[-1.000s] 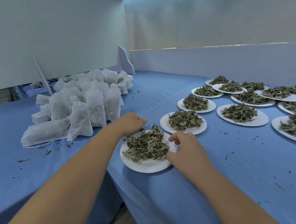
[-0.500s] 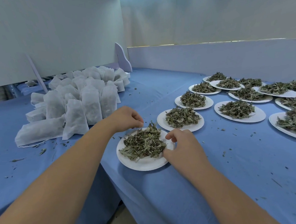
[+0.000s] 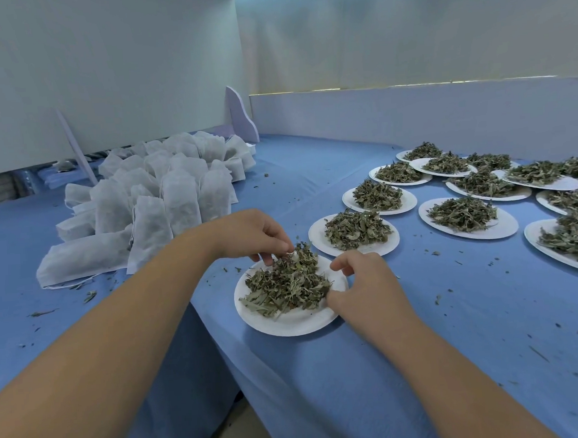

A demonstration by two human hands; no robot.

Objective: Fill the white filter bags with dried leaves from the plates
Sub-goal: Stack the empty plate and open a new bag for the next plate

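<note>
left hand: fingertips pinched, pointing down | right hand: fingers curled, palm down

One wide-angle view from the person's head looks forward and down over the blue bench. It sits close: both forearms enter from the near edge, with the left hand and right hand at the nearest plate of dried leaves mid-frame. Filter bags lie far left, with more plates to the right.
</note>
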